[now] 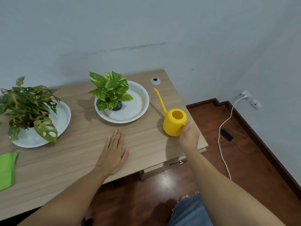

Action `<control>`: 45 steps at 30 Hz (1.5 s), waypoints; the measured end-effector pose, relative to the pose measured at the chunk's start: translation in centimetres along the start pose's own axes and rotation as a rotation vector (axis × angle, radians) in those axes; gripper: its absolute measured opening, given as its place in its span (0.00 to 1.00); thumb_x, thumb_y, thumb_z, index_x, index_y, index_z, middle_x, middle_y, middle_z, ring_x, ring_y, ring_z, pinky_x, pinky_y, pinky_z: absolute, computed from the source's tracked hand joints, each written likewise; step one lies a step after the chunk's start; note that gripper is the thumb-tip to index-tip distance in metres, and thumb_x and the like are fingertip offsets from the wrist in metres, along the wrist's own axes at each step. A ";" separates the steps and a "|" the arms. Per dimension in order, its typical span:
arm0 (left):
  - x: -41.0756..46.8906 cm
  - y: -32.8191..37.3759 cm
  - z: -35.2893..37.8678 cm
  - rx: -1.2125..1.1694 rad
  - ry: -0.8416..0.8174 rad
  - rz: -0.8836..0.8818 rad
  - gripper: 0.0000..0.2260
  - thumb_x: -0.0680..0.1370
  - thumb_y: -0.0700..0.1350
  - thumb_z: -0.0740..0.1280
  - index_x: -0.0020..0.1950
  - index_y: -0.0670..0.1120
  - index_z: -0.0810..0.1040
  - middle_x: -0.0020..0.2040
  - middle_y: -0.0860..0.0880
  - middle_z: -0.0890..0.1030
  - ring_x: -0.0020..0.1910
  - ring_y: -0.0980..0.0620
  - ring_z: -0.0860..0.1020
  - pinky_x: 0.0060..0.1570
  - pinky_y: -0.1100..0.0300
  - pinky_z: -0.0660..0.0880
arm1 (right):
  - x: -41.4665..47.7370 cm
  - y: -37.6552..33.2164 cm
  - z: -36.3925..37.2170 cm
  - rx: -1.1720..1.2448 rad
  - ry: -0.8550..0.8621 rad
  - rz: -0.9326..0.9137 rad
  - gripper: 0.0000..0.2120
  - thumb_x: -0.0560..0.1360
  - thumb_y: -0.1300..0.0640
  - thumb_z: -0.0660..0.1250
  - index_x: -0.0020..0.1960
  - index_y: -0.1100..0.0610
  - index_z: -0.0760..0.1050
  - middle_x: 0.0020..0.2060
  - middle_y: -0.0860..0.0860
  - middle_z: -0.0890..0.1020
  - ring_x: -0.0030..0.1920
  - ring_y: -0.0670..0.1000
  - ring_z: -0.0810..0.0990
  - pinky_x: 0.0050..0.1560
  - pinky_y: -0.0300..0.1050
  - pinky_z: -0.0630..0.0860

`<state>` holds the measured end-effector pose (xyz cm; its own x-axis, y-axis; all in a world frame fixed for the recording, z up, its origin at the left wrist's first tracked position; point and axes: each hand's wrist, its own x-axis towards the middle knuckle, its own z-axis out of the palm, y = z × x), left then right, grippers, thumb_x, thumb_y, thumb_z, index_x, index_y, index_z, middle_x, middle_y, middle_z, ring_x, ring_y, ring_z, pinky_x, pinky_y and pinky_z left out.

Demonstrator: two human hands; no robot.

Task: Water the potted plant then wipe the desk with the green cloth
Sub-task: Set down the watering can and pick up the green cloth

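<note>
Yellow plastic watering can (174, 123) standing on the wooden desk (81, 160) near its right edge, long thin spout (160, 100) pointing up and away toward the wall. Right hand (189, 136) closed around the handle side of the can, thumb on top, fingers curled out of sight behind the palm; still seated on the wood, not yet lifted by the look of it. Left hand (114, 154) flat on the desk, fingers (116, 137) spread and extended, holding nothing. Just beyond those left fingertips, a white dish (140, 108) carrying the pothos plant (110, 90) in a small dark pot (118, 106); to the left of the right hand's fingers, with the can between. Further left of the left hand, a second white dish (65, 118) with a holey-leaved plant (27, 105). Well left of the left wrist, at the frame edge, the green cloth (7, 168), folded and untouched. Judged as the opening of the watering step: can gripped, pour not begun. Next move likely calling for a lift, a swing left toward the pothos, and a tilt so the spout tip clears the leaves and reaches the soil rather than the dish. Water level inside not discernible. Wiping yet to come.
</note>
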<state>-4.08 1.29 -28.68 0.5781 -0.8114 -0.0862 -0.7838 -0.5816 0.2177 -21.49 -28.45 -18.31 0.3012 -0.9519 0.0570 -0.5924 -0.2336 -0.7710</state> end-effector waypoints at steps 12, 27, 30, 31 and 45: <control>-0.3 -0.5 -1.0 -0.017 -0.043 0.024 0.37 0.90 0.64 0.47 0.93 0.45 0.42 0.94 0.48 0.40 0.93 0.50 0.40 0.91 0.45 0.46 | 0.0 0.8 -1.0 -0.126 -0.148 0.129 0.19 0.87 0.50 0.49 0.44 0.56 0.69 0.47 0.59 0.79 0.61 0.66 0.75 0.57 0.60 0.71; -6.9 -10.3 -10.7 -0.069 -0.142 0.149 0.35 0.92 0.60 0.52 0.93 0.45 0.42 0.93 0.50 0.41 0.92 0.53 0.41 0.91 0.51 0.48 | -5.6 -9.4 0.1 -0.308 -0.215 -0.264 0.22 0.86 0.49 0.59 0.74 0.60 0.74 0.77 0.58 0.74 0.77 0.64 0.68 0.78 0.62 0.65; -9.7 -14.8 -12.1 -0.018 -0.126 0.151 0.36 0.91 0.62 0.49 0.93 0.43 0.44 0.94 0.46 0.45 0.93 0.51 0.43 0.91 0.47 0.52 | -8.4 -12.1 3.0 -0.325 -0.269 -0.317 0.23 0.85 0.49 0.59 0.71 0.63 0.76 0.75 0.61 0.76 0.76 0.65 0.70 0.78 0.61 0.66; -10.6 -16.2 -12.4 -0.004 -0.121 0.149 0.36 0.91 0.62 0.48 0.93 0.43 0.44 0.94 0.46 0.45 0.93 0.50 0.43 0.91 0.46 0.52 | -9.4 -12.9 4.0 -0.324 -0.291 -0.341 0.25 0.84 0.47 0.57 0.73 0.62 0.76 0.75 0.60 0.77 0.77 0.64 0.71 0.79 0.60 0.65; -24.8 -34.9 -14.4 -0.072 -0.009 -0.202 0.36 0.89 0.61 0.49 0.92 0.41 0.52 0.93 0.44 0.52 0.92 0.44 0.52 0.89 0.41 0.57 | -25.7 -24.0 20.3 -0.310 -0.676 -0.586 0.25 0.83 0.44 0.55 0.69 0.58 0.78 0.65 0.57 0.80 0.70 0.61 0.75 0.74 0.61 0.70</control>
<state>12.15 42.56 -20.11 0.7193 -0.6796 -0.1440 -0.6338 -0.7269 0.2644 0.14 5.64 -14.13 0.9253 -0.3721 -0.0731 -0.3524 -0.7726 -0.5281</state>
